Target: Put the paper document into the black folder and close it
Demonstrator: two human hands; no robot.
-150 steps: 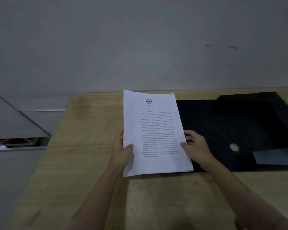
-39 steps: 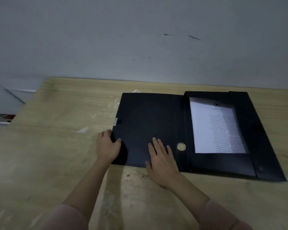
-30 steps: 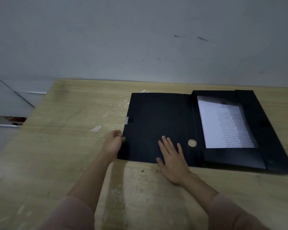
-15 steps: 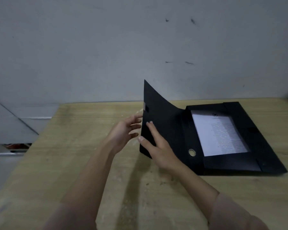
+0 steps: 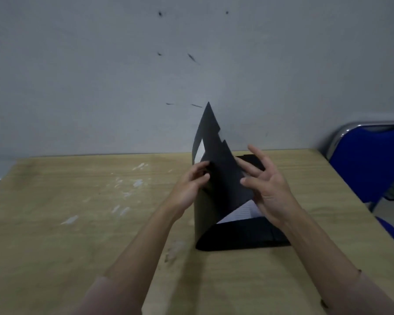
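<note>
The black folder lies on the wooden table, its left cover raised steeply and tilted over the tray. Only a white sliver of the paper document shows inside, under the cover. My left hand pinches the cover's outer edge from the left. To the right of the cover is my right hand, fingers spread, with its thumb and fingertips touching the cover's inner face.
A grey wall stands right behind the table. A blue chair with a metal frame sits at the table's right end. White scuff marks dot the tabletop to the left of the folder.
The left cover has swung up from a low tilt to nearly upright and over the tray. Both hands rose with it, and most of the paper is now hidden.
</note>
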